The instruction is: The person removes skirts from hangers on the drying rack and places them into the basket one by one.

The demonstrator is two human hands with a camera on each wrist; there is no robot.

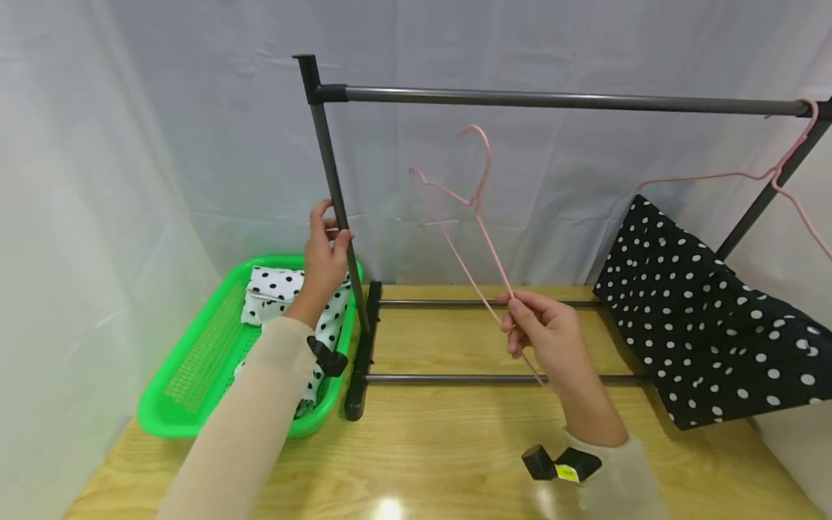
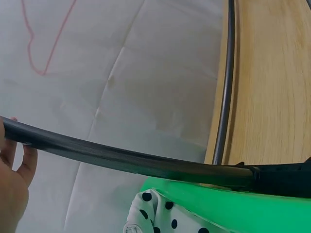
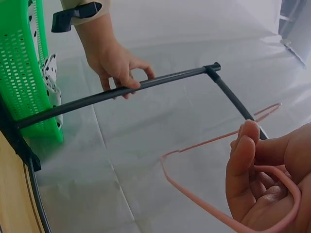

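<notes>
White sheeting hangs behind and to both sides of a wooden worktop (image 1: 455,448) that carries a small dark garment rack (image 1: 552,99).

Left hand (image 1: 325,253): fingers curled round the rack's left upright post (image 1: 334,195), roughly at mid-height; the wrist view confirms the grip on the post (image 2: 121,160).

Right hand (image 1: 546,332): pinches one end of an empty pink wire hanger (image 1: 477,209), held up in front of the rack with its hook uppermost and below the top rail. The right wrist view shows the wire's bend lying inside the curled fingers (image 3: 243,165).

A green plastic basket (image 1: 195,375) sits at the near left, just beside the rack's foot, holding folded white black-dotted cloth (image 1: 273,289). At the far right a second pink hanger (image 1: 780,170) hangs on the rail's end, with a black white-dotted garment (image 1: 702,318) draped below it.

Risks, as judged:
- The hanger is held at one extreme end only; the thin wire may swing or twist, and the hook could miss the rail or catch the upright.
- The rack appears light; a push or pull on the post could tilt or slide it and disturb the hung garment.
- The basket stands near the left forearm, so a careless elbow could knock it.
</notes>
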